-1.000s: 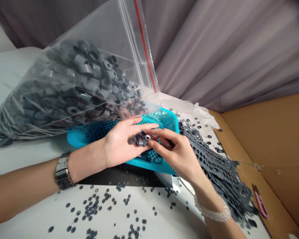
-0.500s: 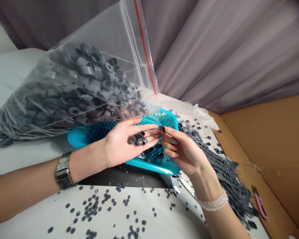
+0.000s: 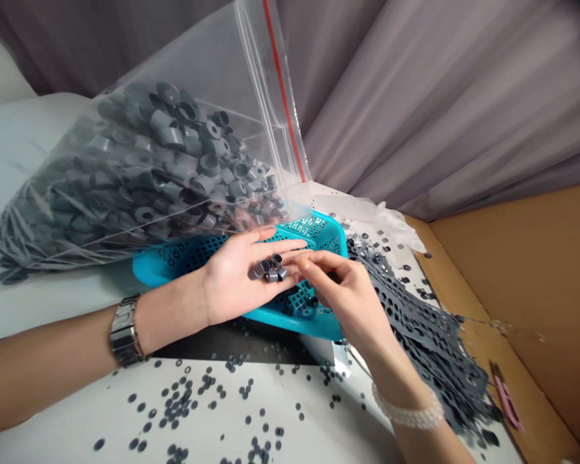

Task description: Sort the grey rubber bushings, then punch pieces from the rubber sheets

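Observation:
My left hand lies palm up over a teal perforated plastic basket, with several short grey rubber sleeves held against its fingers. My right hand sits just beyond them, its thumb and fingertips closed together at the left fingers. Nothing shows between those fingertips, though the curled fingers hide part of the view. A clear zip bag packed with more grey sleeves leans against the basket's far side and hides part of it.
A grey perforated strip lies right of the basket on a white sheet, and loose dark discs are scattered in front. A cardboard box wall with a pink cutter bounds the right; a grey curtain hangs behind.
My right hand has turned and closed its fingers. The sleeve pinched at its fingertips earlier no longer shows. My left hand has barely moved.

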A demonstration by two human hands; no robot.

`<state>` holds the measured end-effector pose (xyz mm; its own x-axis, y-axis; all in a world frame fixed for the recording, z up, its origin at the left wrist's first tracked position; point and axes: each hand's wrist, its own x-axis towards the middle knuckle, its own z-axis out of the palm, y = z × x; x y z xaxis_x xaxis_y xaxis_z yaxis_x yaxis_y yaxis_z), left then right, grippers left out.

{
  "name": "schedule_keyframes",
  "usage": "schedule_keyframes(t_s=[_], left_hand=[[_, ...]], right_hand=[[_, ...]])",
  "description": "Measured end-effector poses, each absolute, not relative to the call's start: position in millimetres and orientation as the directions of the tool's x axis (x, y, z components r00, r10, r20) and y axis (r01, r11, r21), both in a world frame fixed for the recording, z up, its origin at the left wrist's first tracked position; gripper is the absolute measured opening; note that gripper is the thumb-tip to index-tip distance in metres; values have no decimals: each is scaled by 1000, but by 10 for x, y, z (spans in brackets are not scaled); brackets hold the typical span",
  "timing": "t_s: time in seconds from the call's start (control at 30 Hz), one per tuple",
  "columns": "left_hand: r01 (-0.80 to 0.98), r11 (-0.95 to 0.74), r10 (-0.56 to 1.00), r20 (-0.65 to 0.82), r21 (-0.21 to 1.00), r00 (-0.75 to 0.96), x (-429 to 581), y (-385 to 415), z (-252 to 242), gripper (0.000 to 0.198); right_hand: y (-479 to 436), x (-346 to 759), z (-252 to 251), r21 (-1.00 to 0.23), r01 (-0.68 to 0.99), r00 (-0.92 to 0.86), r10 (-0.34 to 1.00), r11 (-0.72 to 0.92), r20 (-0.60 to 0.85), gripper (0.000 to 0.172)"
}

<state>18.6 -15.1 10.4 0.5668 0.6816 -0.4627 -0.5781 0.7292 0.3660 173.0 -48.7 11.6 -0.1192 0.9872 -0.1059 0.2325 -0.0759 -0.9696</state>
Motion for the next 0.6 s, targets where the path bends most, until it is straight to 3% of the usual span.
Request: schedule_keyframes(t_s=[0.1, 0.27, 0.47, 0.6], left_hand=[[-564, 732, 680, -459, 383, 571, 181, -155, 121, 48], [-580, 729, 683, -441, 364, 582, 171, -149, 108, 49], [-593, 735, 674, -450, 329, 586, 179, -149, 111, 50], [-596, 746, 661, -444, 297, 605, 185, -158, 130, 53]], right_hand=[[-527, 1656, 106, -910, 415, -131, 991, 26, -32, 21], [-534, 1632, 101, -900, 436, -164, 986, 35, -41, 20], [-529, 1723, 135, -784, 598, -67, 985, 168, 160, 11], [-500, 1787, 151, -738, 652, -76, 984, 173, 164, 12]])
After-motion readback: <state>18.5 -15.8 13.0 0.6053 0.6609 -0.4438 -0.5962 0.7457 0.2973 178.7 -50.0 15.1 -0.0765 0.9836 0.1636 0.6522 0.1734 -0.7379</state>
